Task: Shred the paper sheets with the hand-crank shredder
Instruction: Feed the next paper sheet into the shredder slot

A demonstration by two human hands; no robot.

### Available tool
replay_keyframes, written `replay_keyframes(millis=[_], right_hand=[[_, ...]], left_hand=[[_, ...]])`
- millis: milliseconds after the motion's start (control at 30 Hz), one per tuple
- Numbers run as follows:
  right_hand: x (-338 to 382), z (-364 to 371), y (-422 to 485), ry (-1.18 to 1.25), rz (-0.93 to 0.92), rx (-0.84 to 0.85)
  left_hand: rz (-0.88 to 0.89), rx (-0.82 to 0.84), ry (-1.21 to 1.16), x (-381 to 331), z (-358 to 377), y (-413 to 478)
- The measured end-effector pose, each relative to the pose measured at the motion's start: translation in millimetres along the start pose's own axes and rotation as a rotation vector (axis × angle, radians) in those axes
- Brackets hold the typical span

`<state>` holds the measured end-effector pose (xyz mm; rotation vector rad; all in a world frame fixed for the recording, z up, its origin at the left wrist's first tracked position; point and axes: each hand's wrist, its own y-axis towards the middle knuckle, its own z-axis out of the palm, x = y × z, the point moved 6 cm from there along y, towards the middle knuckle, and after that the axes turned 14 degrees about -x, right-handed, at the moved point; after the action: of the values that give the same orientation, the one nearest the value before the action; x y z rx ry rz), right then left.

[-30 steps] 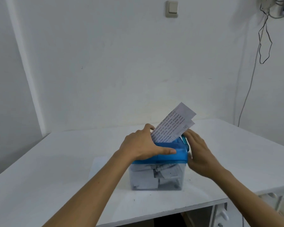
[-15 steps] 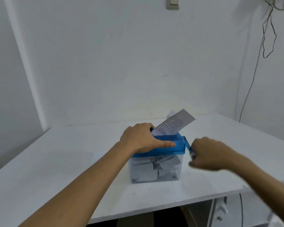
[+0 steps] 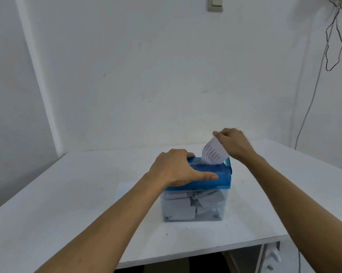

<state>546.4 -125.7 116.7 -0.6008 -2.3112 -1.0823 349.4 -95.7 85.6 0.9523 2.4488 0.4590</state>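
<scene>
On the white table (image 3: pixel 67 213), nearest the camera, stands the hand-crank shredder (image 3: pixel 222 177), a blue plastic top on a clear bin (image 3: pixel 223 211) partly filled with cut paper scraps (image 3: pixel 178 209). The left hand (image 3: pixel 178 168) lies across the blue top, thumb straight along the front face and fingers curled over the far edge, gripping it. Just behind, the white printed paper sheet (image 3: pixel 213 153) stands in the slot, its long axis rising and leaning rightward to the right hand (image 3: pixel 235 144), whose fingertips pinch its upper edge. The small blue crank (image 3: pixel 228 162) sits at the shredder's right end, just below that wrist, so the right hand is the nearer to turn it, probably after releasing the sheet.
</scene>
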Motion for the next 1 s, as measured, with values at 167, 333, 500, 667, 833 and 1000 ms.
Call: replay_keyframes(millis=[167,333,500,667,833,1000], right_hand=[[-55.2,61.9,-44.6,-0.081,0.255,0.41],[-77.4,49.9,-89.8,-0.103,0.285,0.395],[-60.0,-1.2,-121.0,-0.03,0.219,0.32],[-26.2,-56.6,-119.4,-0.064,-0.025,0.212],[5.8,-60.8,-79.8,-0.2,-0.233,-0.078],[20.1,-53.5,-33.5,-0.052,-0.28,-0.253]], left_hand=[[-0.004,-0.001,0.036,-0.7,0.3,-1.6],[0.0,0.02,0.079,-4.6,0.3,-0.5],[-0.02,0.048,0.066,-3.6,-0.1,-2.4],[-0.004,0.065,0.074,-7.9,-1.8,-2.4],[0.004,0.032,0.057,-7.7,-3.2,-2.7],[0.008,0.023,0.026,-8.9,-4.2,-4.0]])
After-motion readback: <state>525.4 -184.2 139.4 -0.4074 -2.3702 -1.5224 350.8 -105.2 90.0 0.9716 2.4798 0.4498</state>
